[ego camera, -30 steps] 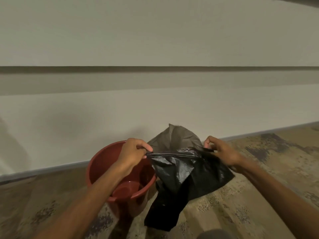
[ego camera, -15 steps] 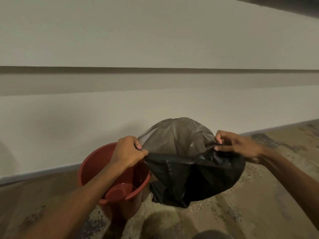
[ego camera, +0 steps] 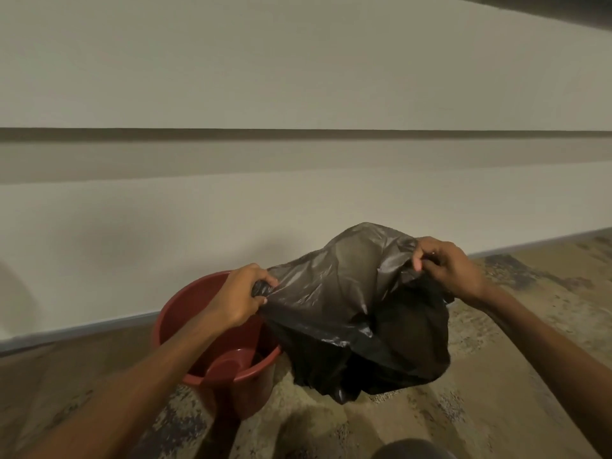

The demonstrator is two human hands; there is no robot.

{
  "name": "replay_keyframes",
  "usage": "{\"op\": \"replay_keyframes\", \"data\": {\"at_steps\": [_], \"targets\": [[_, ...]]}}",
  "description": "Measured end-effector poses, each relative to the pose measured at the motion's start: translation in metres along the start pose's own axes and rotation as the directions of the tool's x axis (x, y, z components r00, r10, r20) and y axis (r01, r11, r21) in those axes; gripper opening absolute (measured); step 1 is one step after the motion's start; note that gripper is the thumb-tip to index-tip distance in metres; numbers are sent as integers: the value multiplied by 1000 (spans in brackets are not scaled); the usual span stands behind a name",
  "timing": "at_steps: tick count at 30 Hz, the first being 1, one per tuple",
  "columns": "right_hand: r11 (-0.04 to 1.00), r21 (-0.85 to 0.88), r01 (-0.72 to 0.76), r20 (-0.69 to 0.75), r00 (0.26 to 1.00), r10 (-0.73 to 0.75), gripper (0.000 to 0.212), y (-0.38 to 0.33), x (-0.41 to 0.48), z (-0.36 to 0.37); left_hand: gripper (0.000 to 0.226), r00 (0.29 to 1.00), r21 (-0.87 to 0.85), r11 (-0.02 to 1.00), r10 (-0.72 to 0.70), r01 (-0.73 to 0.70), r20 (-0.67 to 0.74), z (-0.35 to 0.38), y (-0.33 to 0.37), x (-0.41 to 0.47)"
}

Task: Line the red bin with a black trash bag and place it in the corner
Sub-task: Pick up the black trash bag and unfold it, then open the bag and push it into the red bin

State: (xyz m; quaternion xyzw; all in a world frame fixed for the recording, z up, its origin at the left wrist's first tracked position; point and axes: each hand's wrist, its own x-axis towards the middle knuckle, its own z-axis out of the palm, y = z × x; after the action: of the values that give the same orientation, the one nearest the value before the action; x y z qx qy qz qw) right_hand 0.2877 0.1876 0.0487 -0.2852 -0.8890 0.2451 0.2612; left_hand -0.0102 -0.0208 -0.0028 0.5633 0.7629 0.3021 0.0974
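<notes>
Black trash bag [ego camera: 357,313] stretched between 2 fisted hands, left [ego camera: 239,294], right [ego camera: 450,265].

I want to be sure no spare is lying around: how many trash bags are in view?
1. The black trash bag is held open between the left hand and right hand, just right of the red bin. None shows inside the bin or on the floor.

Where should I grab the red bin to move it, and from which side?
Probably the rolled rim of the red bin, at its near edge, coming down from above. The bin stands upright and open on the carpet, so the lip is exposed there, while the far side sits close to the wall. Both the left hand and right hand are gripping the black trash bag, so one must let go first.
</notes>
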Motion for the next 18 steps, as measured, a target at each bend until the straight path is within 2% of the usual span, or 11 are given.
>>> {"op": "replay_keyframes", "data": {"at_steps": [2, 4, 5, 7, 9, 11, 14, 18], "targets": [[992, -118, -45, 69, 996, 53, 27, -3, 5, 1, 32, 1000, -4, 1000, 22, -22, -12, -4, -5, -5], [971, -208, -114, 61, 990, 129, 21, -5, 8, 3, 36, 999, -44, 999, 12, -14, -31, -8, -8, -12], [962, -228, -150, 53, 985, 166, 29, -8, 9, 5, 38, 999, -88, 996, -1, -2, -34, -9, -9, -16], [946, -244, -211, 87, 967, 238, 72, -13, 8, 12, 42, 999, -186, 982, -35, 28, -36, -9, -11, -23], [918, -313, -243, 188, 932, 311, 112, -15, 6, 25, 48, 996, -260, 963, -79, 69, -30, -9, -13, -28], [875, -406, -265, 231, 896, 379, 131, -13, 4, 43, 56, 991, -329, 936, -136, 125, -11, -8, -13, -32], [857, -451, -250, 199, 908, 369, 127, -10, 9, 51, 68, 975, -384, 900, -220, 208, 12, -12, -15, -34], [923, -370, -103, 152, 974, 170, 111, -25, 32, 28, 76, 963, -440, 866, -268, 237, -7, -39, -17, -33]]}}
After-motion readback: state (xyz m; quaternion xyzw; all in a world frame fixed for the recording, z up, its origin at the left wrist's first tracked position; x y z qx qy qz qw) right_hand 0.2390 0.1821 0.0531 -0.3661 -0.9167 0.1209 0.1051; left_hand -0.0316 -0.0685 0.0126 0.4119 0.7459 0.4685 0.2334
